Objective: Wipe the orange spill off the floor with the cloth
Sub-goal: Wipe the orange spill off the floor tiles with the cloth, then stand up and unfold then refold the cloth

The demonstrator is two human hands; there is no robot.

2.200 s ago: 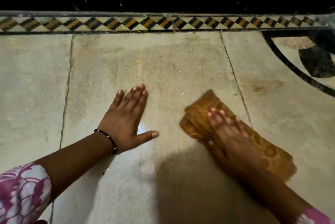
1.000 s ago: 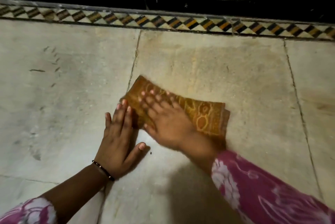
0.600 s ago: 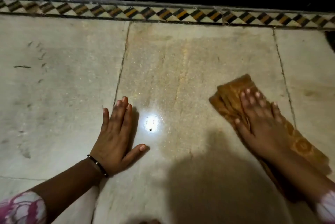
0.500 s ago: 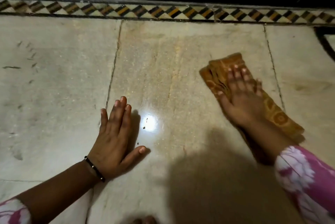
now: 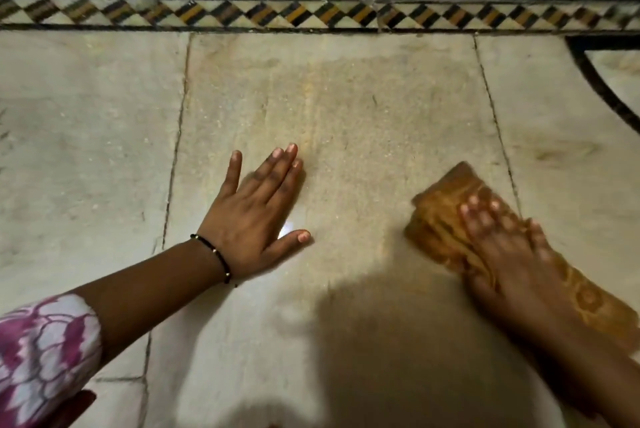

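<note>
A folded orange-brown patterned cloth [image 5: 440, 219] lies on the pale stone floor [image 5: 346, 306] at the right. My right hand [image 5: 509, 254] presses flat on top of it, fingers spread, and looks blurred. My left hand [image 5: 256, 216] rests palm-down on the floor to the left of the cloth, fingers apart, holding nothing, with a black bead bracelet at the wrist. A faint orange tint [image 5: 346, 108] stains the slab beyond both hands.
A patterned border of black, orange and white tiles [image 5: 311, 15] runs across the top, with a dark raised edge behind it. A black curved inlay [image 5: 602, 88] sits at the far right. Floor joints run at left and right of the slab. A dark shadow covers the lower middle.
My right hand has slid the cloth back toward me and to the right, lower on the slab. My left hand stays planted on the floor.
</note>
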